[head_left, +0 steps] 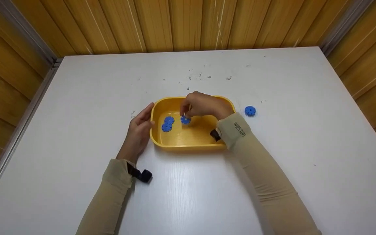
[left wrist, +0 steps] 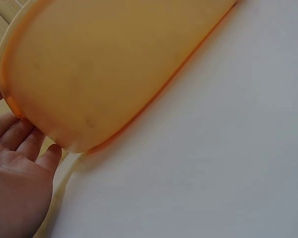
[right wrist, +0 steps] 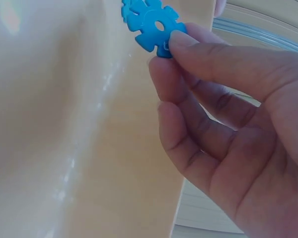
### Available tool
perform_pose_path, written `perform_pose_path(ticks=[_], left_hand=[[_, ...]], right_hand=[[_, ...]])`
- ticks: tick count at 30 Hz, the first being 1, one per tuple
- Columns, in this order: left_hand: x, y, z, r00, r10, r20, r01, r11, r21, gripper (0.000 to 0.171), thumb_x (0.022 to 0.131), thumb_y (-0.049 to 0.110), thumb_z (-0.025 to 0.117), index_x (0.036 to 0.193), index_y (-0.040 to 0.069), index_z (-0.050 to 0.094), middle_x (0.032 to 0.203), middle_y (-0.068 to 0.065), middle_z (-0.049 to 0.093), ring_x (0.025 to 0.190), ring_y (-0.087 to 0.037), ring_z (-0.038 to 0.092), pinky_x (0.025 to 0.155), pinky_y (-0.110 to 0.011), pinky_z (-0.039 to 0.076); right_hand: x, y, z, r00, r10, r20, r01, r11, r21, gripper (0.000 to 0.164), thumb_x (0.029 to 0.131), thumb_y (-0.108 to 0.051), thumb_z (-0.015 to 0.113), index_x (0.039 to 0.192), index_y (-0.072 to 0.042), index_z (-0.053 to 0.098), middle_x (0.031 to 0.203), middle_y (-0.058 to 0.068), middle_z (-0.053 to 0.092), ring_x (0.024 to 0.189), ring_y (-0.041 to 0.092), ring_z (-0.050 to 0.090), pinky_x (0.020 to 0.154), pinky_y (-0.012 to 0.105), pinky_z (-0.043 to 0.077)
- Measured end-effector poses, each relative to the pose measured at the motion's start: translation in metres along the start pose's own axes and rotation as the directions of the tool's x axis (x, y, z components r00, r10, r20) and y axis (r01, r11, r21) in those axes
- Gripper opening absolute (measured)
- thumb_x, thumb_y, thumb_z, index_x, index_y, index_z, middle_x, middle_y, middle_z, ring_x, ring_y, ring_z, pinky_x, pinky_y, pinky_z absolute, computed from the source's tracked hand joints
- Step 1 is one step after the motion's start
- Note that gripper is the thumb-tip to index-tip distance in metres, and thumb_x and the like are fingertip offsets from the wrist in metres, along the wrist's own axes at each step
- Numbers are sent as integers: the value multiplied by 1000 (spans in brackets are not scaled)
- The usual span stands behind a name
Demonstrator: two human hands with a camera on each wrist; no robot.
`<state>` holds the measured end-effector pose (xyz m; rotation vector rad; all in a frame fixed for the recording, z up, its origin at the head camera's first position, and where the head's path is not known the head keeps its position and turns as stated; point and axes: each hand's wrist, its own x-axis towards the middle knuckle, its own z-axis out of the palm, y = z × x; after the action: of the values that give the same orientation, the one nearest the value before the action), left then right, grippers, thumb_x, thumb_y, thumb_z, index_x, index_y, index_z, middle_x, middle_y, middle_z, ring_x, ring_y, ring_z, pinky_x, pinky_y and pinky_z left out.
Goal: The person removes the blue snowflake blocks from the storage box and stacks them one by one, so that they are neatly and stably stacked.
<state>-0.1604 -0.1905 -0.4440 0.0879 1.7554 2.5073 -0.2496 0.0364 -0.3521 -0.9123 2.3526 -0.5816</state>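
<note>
Over the yellow tub, my right hand pinches a blue notched plastic disc between thumb and fingertips. In the right wrist view this disc has a round centre hole and slots around its edge; its other fingers are curled below. Two similar blue discs lie overlapping on the tub floor, left of that hand. My left hand rests against the tub's left end. Seen from the left wrist, its fingers touch the outer wall of the tub.
Another blue disc lies on the white table, right of the tub. Dark specks mark the tabletop behind the tub. Yellow wood-look panels stand along the back and both sides.
</note>
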Motion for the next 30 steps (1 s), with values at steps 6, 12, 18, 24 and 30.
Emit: perform_pose_path(ticks=[6,12,18,24,30], left_hand=[[-1,-1,-2,999,22,30,-21,1000,-11,63,91,-5,43,151,7,29,155,-1,34,143,-14,33,115,-27,31],[-1,0,-3,999,19,31,-19,1000,5,65,90,-5,43,152,7,27,155,0,33,143,-13,32,115,-28,31],[-2,1,-3,999,23,33,-24,1000,4,65,90,-5,43,151,7,27,155,1,34,143,-12,33,116,-27,30],[-2,2,-3,999,26,36,-27,1000,10,64,90,-5,43,151,6,27,155,-1,33,143,-14,32,116,-29,30],[-1,1,-3,999,20,34,-20,1000,-5,64,91,-5,43,151,7,27,154,0,35,142,-14,34,115,-28,32]], right_hand=[[-9,3,-5,999,21,-32,-21,1000,-11,15,90,-9,63,102,-11,73,97,4,69,87,20,58,84,31,54],[-19,8,-11,998,22,-63,-22,1000,1,16,91,-9,63,103,-11,73,98,4,70,89,21,60,86,31,55],[-31,15,-17,994,-7,-106,11,999,34,16,90,-8,63,103,-9,73,99,3,71,92,20,62,88,33,54],[-44,23,-24,987,-5,-161,13,999,46,16,90,-10,64,103,-9,73,101,4,72,92,20,65,87,34,55],[-58,32,-31,970,-28,-241,39,998,43,17,88,-8,66,104,-6,73,104,8,72,93,22,67,86,36,56]])
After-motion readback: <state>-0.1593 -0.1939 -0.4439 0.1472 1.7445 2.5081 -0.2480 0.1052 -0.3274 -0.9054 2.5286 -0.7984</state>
